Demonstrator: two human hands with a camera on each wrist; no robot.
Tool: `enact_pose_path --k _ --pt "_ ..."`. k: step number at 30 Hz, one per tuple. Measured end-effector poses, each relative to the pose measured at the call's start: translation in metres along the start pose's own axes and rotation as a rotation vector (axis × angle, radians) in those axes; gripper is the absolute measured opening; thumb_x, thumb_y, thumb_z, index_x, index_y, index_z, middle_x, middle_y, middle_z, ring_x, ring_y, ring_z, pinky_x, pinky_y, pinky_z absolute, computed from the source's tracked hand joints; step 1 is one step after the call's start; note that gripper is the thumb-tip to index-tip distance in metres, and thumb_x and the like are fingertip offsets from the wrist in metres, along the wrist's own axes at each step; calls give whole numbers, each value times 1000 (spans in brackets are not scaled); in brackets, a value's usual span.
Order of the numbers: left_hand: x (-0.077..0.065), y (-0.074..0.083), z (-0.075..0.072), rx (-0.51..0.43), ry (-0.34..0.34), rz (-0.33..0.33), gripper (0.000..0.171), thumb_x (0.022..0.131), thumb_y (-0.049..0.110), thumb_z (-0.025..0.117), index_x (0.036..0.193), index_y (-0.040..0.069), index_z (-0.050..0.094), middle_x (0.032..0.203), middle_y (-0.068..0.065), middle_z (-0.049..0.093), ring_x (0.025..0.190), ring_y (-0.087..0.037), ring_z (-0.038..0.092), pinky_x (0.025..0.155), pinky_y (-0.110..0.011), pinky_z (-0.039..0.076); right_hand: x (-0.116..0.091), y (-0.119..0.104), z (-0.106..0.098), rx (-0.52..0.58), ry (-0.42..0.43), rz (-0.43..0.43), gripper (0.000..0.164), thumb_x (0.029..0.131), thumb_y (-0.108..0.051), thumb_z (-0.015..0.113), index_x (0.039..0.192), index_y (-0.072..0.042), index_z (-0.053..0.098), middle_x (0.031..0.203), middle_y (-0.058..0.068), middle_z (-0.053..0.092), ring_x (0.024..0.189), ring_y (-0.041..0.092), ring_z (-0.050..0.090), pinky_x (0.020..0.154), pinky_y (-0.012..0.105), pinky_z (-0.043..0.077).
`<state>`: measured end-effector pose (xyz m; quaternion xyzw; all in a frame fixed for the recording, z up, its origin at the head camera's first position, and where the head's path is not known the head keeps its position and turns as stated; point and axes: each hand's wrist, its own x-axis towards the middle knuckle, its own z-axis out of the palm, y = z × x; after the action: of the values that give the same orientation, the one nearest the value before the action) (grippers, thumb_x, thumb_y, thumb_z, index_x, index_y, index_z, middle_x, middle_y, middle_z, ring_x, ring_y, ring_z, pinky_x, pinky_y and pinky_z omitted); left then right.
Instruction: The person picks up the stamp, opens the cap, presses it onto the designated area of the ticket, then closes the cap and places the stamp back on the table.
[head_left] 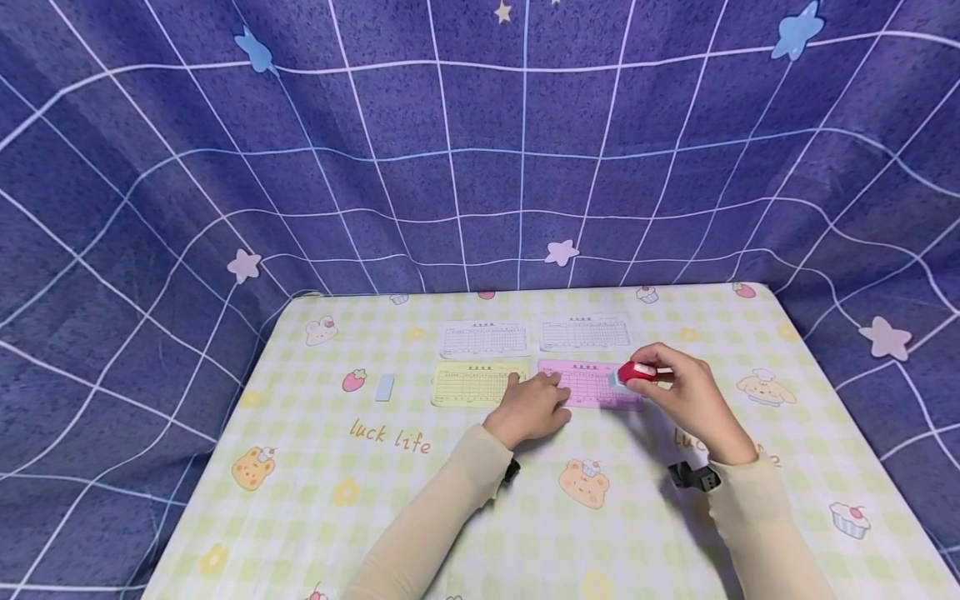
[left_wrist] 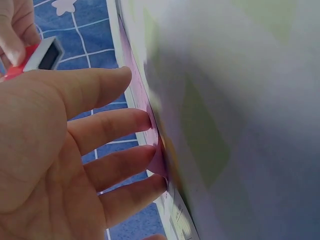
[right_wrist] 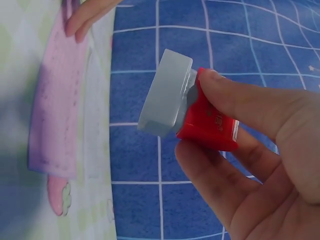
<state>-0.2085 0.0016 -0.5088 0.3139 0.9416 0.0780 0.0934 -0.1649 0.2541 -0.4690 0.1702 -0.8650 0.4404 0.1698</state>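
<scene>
In my right hand (head_left: 686, 392), thumb and fingers pinch a red stamp (right_wrist: 207, 117) with a pale grey base. It is held tilted above the right part of a pink printed form (head_left: 592, 392), apart from the paper. The left wrist view shows a dark face on the stamp's base, framed in white. My left hand (head_left: 531, 408) has its fingers spread, and their tips touch the left end of the pink form. A yellow form (head_left: 468, 385) lies just left of that hand, partly covered by it.
Two white printed forms (head_left: 483, 340) lie side by side behind the coloured ones. A small light-blue rectangular piece (head_left: 385, 387) sits to the left. The checked tablecloth (head_left: 300, 517) has printed cartoons, and a blue curtain (head_left: 480, 183) hangs behind the table.
</scene>
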Motion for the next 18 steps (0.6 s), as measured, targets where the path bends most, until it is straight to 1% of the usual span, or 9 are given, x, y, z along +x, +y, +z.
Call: enact_pose_path --k 6,13,18 --pt "0 0 0 -12 -16 -16 42 105 34 60 145 21 67 161 -7 50 148 -29 47 118 -73 29 0 9 5 -26 -31 6 28 80 7 87 99 -5 72 92 4 76 86 10 68 77 12 56" --pt "1 0 0 1 -18 -20 40 105 28 60 144 23 68 161 -4 51 148 -24 48 118 -70 30 -1 18 11 -30 -81 48 26 82 8 86 99 -6 72 94 3 77 87 19 71 77 20 59" --pt "2 0 -1 4 -15 -17 40 105 26 60 144 23 68 160 -4 51 147 -23 49 117 -70 31 -2 24 15 -47 -112 91 27 82 8 86 100 -7 72 95 4 76 88 22 70 75 26 60"
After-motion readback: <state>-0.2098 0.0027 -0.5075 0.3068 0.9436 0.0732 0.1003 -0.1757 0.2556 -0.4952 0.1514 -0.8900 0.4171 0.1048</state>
